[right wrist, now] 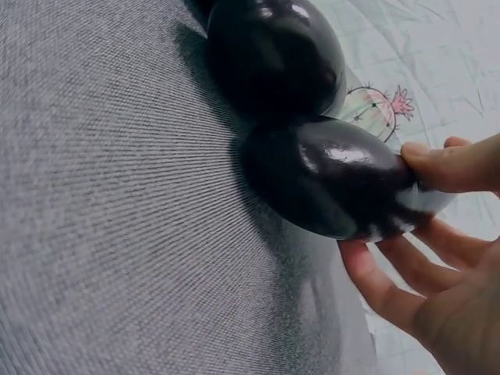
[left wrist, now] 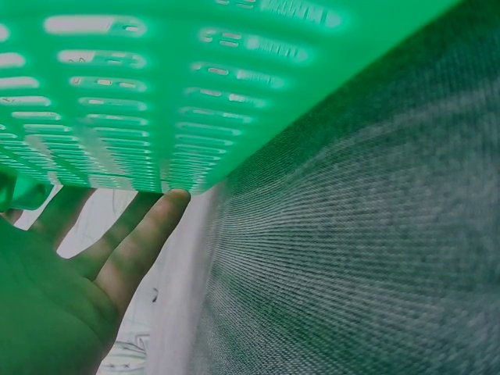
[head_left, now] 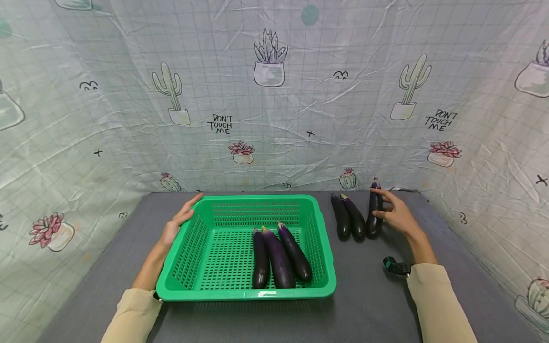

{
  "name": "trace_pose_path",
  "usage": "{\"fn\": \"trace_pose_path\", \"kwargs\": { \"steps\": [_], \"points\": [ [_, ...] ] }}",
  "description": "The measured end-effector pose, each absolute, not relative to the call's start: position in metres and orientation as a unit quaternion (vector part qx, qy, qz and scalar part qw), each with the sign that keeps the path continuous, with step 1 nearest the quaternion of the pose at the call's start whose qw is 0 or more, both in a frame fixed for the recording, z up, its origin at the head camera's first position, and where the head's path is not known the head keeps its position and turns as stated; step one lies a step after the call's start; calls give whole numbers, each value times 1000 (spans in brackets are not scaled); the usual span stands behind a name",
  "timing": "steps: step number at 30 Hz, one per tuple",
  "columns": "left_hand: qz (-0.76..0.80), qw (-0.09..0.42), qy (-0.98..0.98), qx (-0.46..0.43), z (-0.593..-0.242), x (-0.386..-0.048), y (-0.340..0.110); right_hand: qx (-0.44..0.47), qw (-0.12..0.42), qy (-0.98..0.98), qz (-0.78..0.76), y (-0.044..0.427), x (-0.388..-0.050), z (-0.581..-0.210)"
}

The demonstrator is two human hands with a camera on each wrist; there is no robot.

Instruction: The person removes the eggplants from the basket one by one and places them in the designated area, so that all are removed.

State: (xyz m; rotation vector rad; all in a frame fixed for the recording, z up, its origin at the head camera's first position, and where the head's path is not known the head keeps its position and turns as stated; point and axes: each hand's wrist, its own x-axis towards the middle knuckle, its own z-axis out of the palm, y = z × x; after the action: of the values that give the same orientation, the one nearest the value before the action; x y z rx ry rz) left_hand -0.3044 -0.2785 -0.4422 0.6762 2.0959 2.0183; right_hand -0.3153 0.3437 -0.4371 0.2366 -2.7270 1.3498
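Observation:
A green plastic basket (head_left: 206, 295) holds three eggplants (head_left: 279, 259) in its right half. My left hand (head_left: 172, 229) rests against the basket's left side, fingers extended; in the left wrist view the fingers (left wrist: 129, 242) touch the basket wall (left wrist: 156, 133). To the right of the basket three more eggplants lie side by side. My right hand (head_left: 399, 214) grips the rightmost eggplant (head_left: 375, 214). In the right wrist view, thumb and fingers of the right hand (right wrist: 437, 242) are around this eggplant (right wrist: 328, 176), whose near end touches the neighbouring eggplant (right wrist: 277, 58).
The two other loose eggplants (head_left: 341, 219) (head_left: 356, 219) lie between the basket and the gripped one. A grey cloth (head_left: 364, 305) covers the table. Behind and at both sides hangs a printed curtain (head_left: 274, 119). A black strap (head_left: 396, 267) is at the right wrist.

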Motion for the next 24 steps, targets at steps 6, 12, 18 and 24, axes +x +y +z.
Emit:
{"fn": "trace_pose_path", "kwargs": {
  "steps": [6,12,18,24],
  "points": [
    [668,72,705,225,-442,-304,-279,70,54,-893,442,343,-316,-440],
    [670,71,702,229,-443,-304,-278,61,50,-895,439,343,-318,-442],
    [679,75,693,232,-443,-304,-278,49,36,-907,416,341,-317,-442],
    [685,74,684,241,-444,-304,-279,38,20,-910,412,338,-316,-443]
  ]
}}
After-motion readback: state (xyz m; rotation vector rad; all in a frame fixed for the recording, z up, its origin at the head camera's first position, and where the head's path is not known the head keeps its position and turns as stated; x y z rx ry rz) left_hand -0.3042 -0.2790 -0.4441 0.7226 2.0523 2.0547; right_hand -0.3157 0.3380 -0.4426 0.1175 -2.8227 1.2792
